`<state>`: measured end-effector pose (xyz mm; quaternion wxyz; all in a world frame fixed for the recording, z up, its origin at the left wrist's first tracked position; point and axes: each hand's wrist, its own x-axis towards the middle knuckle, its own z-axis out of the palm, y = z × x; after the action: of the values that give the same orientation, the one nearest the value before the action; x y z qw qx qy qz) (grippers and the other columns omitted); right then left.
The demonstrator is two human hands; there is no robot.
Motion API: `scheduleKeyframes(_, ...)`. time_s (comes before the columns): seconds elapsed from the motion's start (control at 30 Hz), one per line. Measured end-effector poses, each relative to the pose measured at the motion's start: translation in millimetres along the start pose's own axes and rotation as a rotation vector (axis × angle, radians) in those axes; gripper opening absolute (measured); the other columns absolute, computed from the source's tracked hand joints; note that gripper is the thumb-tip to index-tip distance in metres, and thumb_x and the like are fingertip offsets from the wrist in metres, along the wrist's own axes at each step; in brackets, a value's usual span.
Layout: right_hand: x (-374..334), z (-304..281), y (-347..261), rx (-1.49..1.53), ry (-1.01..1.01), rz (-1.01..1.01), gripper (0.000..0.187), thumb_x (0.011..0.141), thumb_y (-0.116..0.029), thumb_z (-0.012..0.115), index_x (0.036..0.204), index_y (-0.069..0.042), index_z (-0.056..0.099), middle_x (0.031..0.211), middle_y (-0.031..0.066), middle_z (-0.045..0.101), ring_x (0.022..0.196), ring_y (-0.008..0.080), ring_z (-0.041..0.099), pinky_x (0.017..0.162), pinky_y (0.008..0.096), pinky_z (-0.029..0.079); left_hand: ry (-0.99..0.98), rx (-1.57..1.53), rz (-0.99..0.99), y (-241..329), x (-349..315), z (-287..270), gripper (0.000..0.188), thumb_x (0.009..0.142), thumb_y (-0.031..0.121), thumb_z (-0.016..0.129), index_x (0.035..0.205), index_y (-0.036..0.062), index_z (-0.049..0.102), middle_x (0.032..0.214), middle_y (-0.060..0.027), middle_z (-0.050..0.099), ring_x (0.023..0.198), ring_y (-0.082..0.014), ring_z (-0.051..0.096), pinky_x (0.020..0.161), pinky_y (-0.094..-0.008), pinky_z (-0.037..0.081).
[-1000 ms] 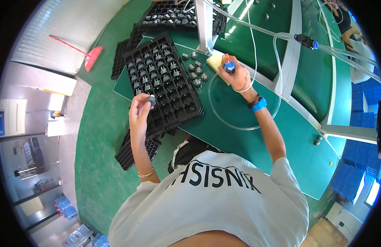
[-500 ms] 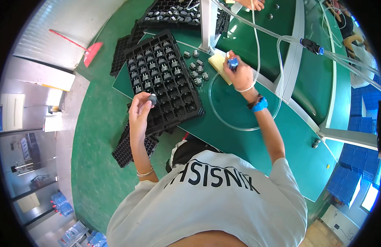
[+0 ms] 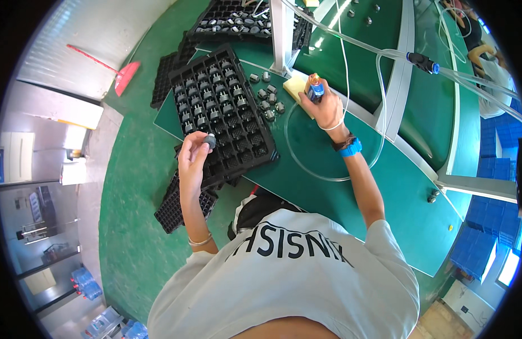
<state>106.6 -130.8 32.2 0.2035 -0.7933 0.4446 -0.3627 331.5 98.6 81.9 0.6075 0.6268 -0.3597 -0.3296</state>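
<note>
My left hand [image 3: 191,153] pinches a small dark grey plug piece [image 3: 209,141] with a pale end, between thumb and fingertips. It is over the lower left edge of a black pocketed tray [image 3: 241,144]. Upright plug pieces with metal prongs [image 3: 196,107] fill the tray's far and left pockets; the nearer right pockets hold none. My right hand [image 3: 328,110] is wrapped around a blue hand tool [image 3: 317,90] with an orange tip, beside a yellow sponge-like block [image 3: 295,86]. Several loose metallic plug pieces [image 3: 265,105] lie between tray and block.
A clear hose [image 3: 288,144] loops over the green table [image 3: 328,198]. A white post [image 3: 282,37] rises behind the tray, near another filled tray [image 3: 232,25]. Empty black trays [image 3: 173,209] sit lower left. A hose connector [image 3: 423,62] hangs at the upper right.
My right hand has shifted slightly left and nearer with the tool, its orange tip now showing more plainly. My left hand has barely moved. Another person's hand at the top has left view.
</note>
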Motion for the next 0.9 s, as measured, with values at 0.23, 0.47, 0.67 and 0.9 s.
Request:
scheduleKeyframes(0.23, -1.0, -7.7, 0.0, 0.158, -0.058, 0.022, 0.055, 0.07, -0.035, 0.071, 0.109, -0.006, 0.046, 0.073, 0.0192, 0.06, 0.067, 0.0335, 0.062, 0.058, 0.0368, 0.048, -0.087, -0.12, -0.049, -2.1, -2.1, 13.0, 0.02, 0.087, 0.006, 0.049, 0.107, 0.0029, 0.051, 0.096, -0.0032, 0.055, 0.088, -0.01, 0.053, 0.08, -0.0257, 0.044)
scheduleKeyframes(0.47, -0.9, -4.2, 16.6, 0.252, 0.025, -0.145, 0.064, 0.067, -0.046, 0.072, 0.11, -0.006, 0.047, 0.074, 0.016, 0.059, 0.062, 0.0292, 0.06, 0.055, 0.0338, 0.048, -0.488, -0.72, -0.243, -0.4, -15.9, 75.4, 0.023, 0.083, 0.016, 0.055, 0.102, 0.0053, 0.047, 0.09, -0.0102, 0.05, 0.081, -0.0169, 0.051, 0.072, -0.0264, 0.043)
scheduleKeyframes(0.67, -2.7, 2.8, 30.2, 0.496, -0.015, -0.129, 0.061, 0.066, -0.045, 0.072, 0.107, -0.006, 0.05, 0.066, 0.0086, 0.049, 0.057, 0.0203, 0.05, 0.055, 0.0296, 0.042, -0.754, -0.833, -0.488, -4.8, -43.6, 123.5, 0.015, 0.084, 0.005, 0.047, 0.098, 0.0029, 0.046, 0.09, -0.0117, 0.049, 0.079, -0.0155, 0.05, 0.068, -0.0227, 0.042)
scheduleKeyframes(0.9, -2.0, 3.3, 43.7, 0.618, -0.021, -0.133, 0.039, 0.076, -0.029, 0.06, 0.104, -0.003, 0.05, 0.064, 0.0066, 0.047, 0.052, 0.0139, 0.044, 0.05, 0.0273, 0.035, -0.833, -0.744, -0.575, -20.9, -64.5, 132.1, 0.016, 0.088, 0.01, 0.048, 0.103, 0.0055, 0.046, 0.099, -0.0092, 0.048, 0.086, -0.0134, 0.05, 0.077, -0.0234, 0.041)
